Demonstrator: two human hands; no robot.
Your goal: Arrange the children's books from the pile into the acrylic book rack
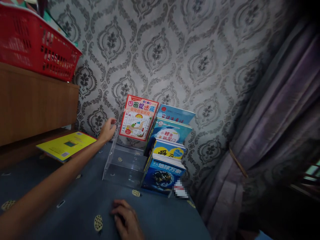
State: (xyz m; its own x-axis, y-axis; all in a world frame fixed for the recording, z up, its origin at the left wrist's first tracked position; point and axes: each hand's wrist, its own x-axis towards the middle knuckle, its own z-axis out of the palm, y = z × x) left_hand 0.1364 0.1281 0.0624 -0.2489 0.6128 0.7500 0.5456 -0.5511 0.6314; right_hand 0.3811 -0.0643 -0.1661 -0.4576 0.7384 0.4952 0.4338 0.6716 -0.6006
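Note:
My left hand [108,130] reaches to the upper left side of a clear tiered book rack [126,159], fingers slightly bent and apart; I cannot tell if they touch its edge. Just right of those fingers, a red-bordered picture book [138,118] leans upright in the rack's back tier. The right side of the rack holds a light blue book [175,114], a teal book [167,131], a yellow and blue book [166,149] and a dark blue earth book [162,176]. My right hand [127,218] hovers or rests low over the cloth, loosely curled with thumb apart, holding nothing.
A yellow book [66,145] lies flat at the left beside a wooden cabinet [37,103]. On the cabinet stands a full red basket [40,43]. Patterned wallpaper [160,53] rises behind the rack. A tied curtain [225,186] hangs right of the dark tablecloth [82,213].

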